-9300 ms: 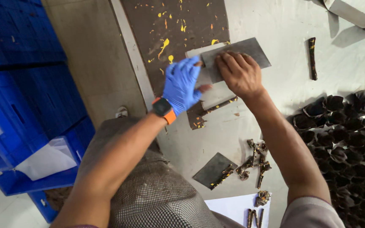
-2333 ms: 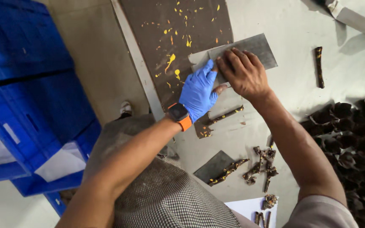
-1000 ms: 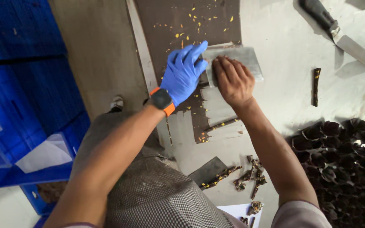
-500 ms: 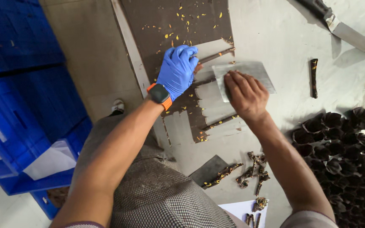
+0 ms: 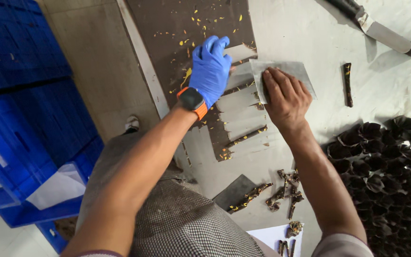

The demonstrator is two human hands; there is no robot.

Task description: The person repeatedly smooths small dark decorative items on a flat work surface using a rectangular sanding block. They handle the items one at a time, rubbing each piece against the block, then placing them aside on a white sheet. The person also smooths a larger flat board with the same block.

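My left hand (image 5: 211,70), in a blue glove with an orange-strapped watch at the wrist, lies flat on a dark brown sheet (image 5: 191,43) speckled with yellow that is spread on the pale table. My bare right hand (image 5: 286,97) presses down on a flat grey metal scraper blade (image 5: 288,71) just right of the sheet's edge. Scraped pale strips and thin brown rolls (image 5: 243,119) lie between and below the two hands.
Brown curled pieces (image 5: 281,192) and a second small scraper (image 5: 234,190) lie near my body. A mass of dark cups (image 5: 386,171) fills the right side. A long spatula (image 5: 376,31) lies top right, a brown stick (image 5: 347,83) nearby. Blue crates (image 5: 20,119) stand left.
My right hand and the scraper have slid right, off the brown sheet, leaving more pale scraped strips. My gloved left hand stays flat on the sheet.
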